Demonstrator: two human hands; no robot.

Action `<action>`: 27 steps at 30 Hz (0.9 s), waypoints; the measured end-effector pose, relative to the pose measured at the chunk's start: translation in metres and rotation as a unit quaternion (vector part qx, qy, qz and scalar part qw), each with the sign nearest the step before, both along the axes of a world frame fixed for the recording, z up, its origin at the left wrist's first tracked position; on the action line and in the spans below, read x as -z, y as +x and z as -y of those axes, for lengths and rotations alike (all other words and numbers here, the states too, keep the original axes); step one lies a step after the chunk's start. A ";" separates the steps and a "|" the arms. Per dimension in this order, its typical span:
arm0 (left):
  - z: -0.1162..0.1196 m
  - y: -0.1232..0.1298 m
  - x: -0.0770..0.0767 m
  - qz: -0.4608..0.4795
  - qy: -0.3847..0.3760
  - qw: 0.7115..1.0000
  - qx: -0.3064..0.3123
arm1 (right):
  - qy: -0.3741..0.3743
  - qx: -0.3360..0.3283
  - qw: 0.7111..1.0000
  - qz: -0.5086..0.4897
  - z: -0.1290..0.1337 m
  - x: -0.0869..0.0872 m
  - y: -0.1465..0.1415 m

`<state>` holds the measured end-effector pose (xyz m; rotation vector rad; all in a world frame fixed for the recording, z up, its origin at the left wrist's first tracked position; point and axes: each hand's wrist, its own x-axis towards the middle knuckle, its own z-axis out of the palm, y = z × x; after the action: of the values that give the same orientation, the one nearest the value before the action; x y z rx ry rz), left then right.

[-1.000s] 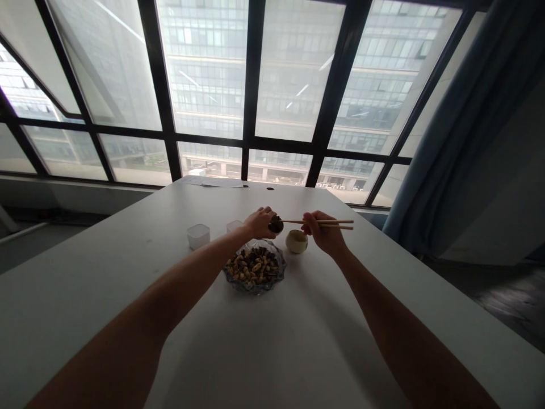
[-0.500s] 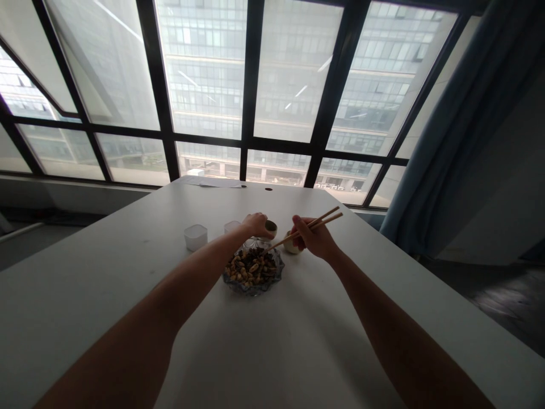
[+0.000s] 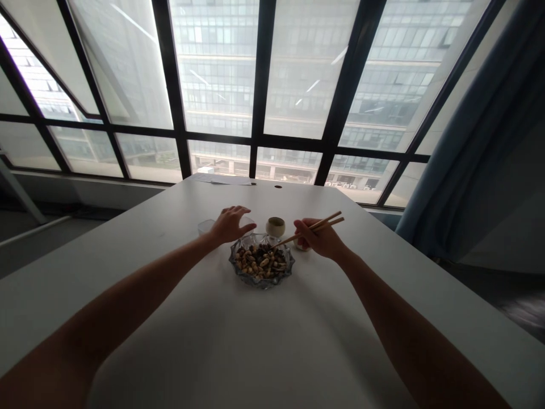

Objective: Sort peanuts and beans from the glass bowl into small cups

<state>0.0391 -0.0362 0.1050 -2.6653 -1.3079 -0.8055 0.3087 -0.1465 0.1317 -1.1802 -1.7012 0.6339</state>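
My right hand [image 3: 317, 237] is closed around a pair of chopsticks [image 3: 326, 221], whose tips point down-left at the far part of a scalloped glass bowl [image 3: 261, 282]. Peanuts and darker bits [image 3: 260, 260] fill the bowl. My left hand [image 3: 232, 223] is open, fingers apart, beyond the bowl's left rim and holding nothing. A small pale cup [image 3: 275, 227] stands upright behind the bowl. Another pale cup [image 3: 299, 244] is mostly hidden by my right hand. Two clear plastic containers lie by my left hand: one [image 3: 205, 226] to its left, the other [image 3: 247, 221] partly behind it.
Everything stands on a white table [image 3: 221, 352]. Papers [image 3: 221, 179] lie at its far edge, near two dark round holes. Large dark-framed windows [image 3: 293, 145] rise behind, with a blue curtain [image 3: 455, 153] on the right.
My left hand has let go of the small pale cup and moved left, towards the clear containers. My right hand keeps the chopsticks in nearly the same place. The view has shifted slightly.
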 end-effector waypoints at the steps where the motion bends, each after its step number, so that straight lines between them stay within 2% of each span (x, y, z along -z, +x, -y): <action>1: 0.004 -0.016 0.005 0.014 0.016 1.000 -0.013 | 0.002 0.002 1.000 -0.003 0.000 0.000 0.000; 4: 0.015 -0.060 0.020 0.038 0.050 0.996 -0.057 | 0.000 0.020 0.999 -0.034 -0.002 -0.002 0.000; 7: 0.018 -0.088 0.038 0.057 0.062 0.992 -0.091 | 0.013 0.054 0.994 -0.090 -0.006 -0.003 0.004; 11: 0.012 -0.097 0.058 0.088 0.043 0.987 -0.125 | 0.091 0.153 0.968 -0.175 -0.013 0.006 0.008; 13: 0.008 -0.095 0.064 0.095 0.023 0.987 -0.130 | 0.114 0.184 0.960 -0.176 -0.017 0.014 0.009; 17: 0.004 -0.094 0.071 0.117 0.006 0.985 -0.127 | 0.094 0.166 0.976 -0.102 -0.018 0.024 0.007; 21: 0.004 -0.096 0.072 0.127 -0.015 0.983 -0.135 | 0.118 0.163 0.973 -0.110 -0.009 0.009 0.004; 24: 0.004 -0.095 0.071 0.125 -0.038 0.980 -0.148 | 0.052 0.096 0.990 -0.091 0.002 -0.009 0.002; 27: 0.005 -0.094 0.070 0.121 -0.056 0.979 -0.156 | -0.052 0.025 0.998 -0.037 0.010 -0.016 -0.004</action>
<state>-0.0554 -0.0412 0.0353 -2.4022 -1.8215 -1.0615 0.3047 -0.1562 0.1472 -1.2542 -1.5878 0.7337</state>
